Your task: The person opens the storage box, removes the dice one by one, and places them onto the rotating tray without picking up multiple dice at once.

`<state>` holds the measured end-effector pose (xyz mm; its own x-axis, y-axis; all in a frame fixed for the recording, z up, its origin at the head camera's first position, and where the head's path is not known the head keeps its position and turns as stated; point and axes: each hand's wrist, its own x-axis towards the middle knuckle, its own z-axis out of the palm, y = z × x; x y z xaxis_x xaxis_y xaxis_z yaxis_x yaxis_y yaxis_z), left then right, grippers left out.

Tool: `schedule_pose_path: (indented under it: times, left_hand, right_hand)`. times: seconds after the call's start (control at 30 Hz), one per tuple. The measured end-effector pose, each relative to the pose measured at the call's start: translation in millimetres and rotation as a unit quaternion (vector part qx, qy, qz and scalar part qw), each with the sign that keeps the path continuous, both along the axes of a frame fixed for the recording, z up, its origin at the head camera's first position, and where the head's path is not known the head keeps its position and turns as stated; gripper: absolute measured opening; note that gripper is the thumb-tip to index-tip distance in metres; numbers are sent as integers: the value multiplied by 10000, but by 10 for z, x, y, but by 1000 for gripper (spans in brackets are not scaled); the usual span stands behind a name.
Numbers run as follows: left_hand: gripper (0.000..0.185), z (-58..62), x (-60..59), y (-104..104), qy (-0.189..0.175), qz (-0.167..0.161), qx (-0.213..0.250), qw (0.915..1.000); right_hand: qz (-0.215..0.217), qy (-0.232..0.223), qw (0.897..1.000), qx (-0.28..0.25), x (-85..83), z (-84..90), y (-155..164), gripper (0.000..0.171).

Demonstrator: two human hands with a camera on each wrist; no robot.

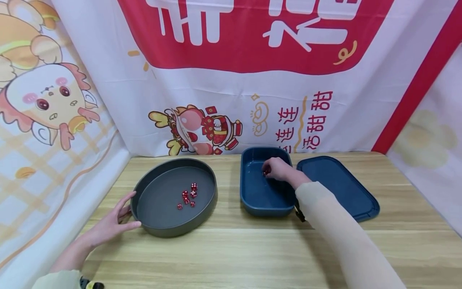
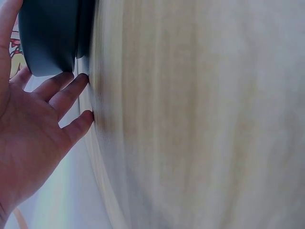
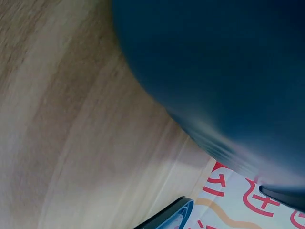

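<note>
A round dark grey pan (image 1: 155,200) stands on the left, with several red dice (image 1: 186,196) with white pips lying loose on its bottom. My left hand (image 1: 112,222) rests against the pan's near left side, thumb and fingers spread along the rim. In the left wrist view, fingertips of the left hand (image 2: 33,124) touch the pan's outer wall (image 2: 50,38) and the table. Inside the deep blue box (image 1: 267,212), my right hand (image 1: 278,168) pinches red dice (image 1: 266,173) at its fingertips; how many is hidden. The right wrist view shows only the box's outside (image 3: 214,71), not the hand.
A flat blue lid (image 1: 335,180) lies right of the box, partly behind the right forearm. Pan, box and lid stand on a wooden table (image 1: 231,257). Printed cloth (image 1: 216,92) hangs along the back and both sides.
</note>
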<state>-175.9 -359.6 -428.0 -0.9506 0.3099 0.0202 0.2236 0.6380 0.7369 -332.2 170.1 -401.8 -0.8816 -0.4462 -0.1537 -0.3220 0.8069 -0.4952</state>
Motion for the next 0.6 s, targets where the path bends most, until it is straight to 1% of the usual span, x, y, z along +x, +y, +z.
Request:
schedule_pose_path:
  times: [0.2, 0.3, 0.43, 0.6]
  left_hand:
    - [95, -16, -13, -2, 20, -30, 27, 10000]
    - [96, -21, -13, 3, -1, -39, 65, 10000]
    - [96, -20, -9, 5, -12, -30, 78, 10000]
    - [95, -2, 4, 4, -44, -22, 111, 9999]
  right_hand:
    - [34, 77, 10000, 12, -23, -56, -17, 16]
    - [59, 133, 9999, 1, -16, -51, -11, 14]
    - [134, 226, 9996, -62, 13, 4, -7, 13]
    - [132, 318, 9989, -320, 59, 121, -30, 12]
